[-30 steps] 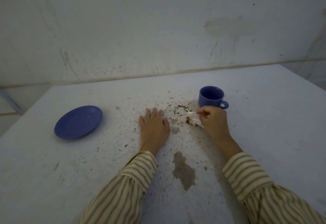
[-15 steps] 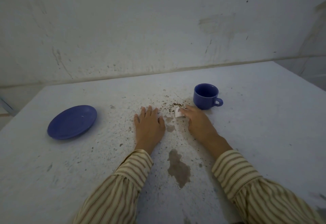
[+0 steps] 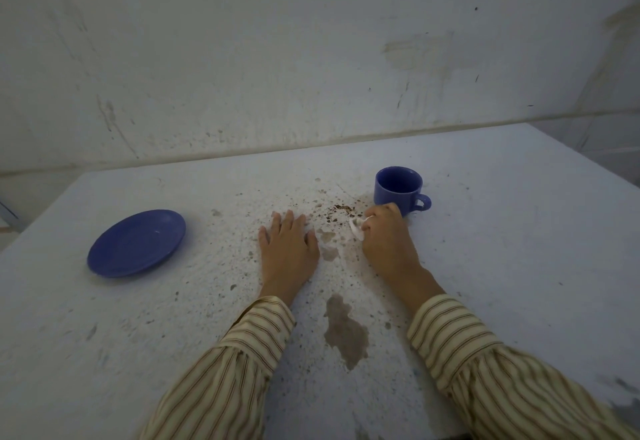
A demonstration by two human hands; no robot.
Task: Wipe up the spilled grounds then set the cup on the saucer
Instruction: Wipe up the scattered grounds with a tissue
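Head view: right hand (image 3: pixel 386 237), bunched tissue (image 3: pixel 356 228) pinched in fingers, now pulled nearer beside grounds (image 3: pixel 341 209), wiping unfinished; left hand (image 3: pixel 289 249) flat, empty; cup (image 3: pixel 398 188) on table (image 3: pixel 519 266), saucer (image 3: pixel 136 242) well apart.

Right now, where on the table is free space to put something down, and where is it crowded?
Bare table lies right of the cup, and between the saucer and the left hand. It is crowded between both hands: the grounds, and the tissue held in the right hand.
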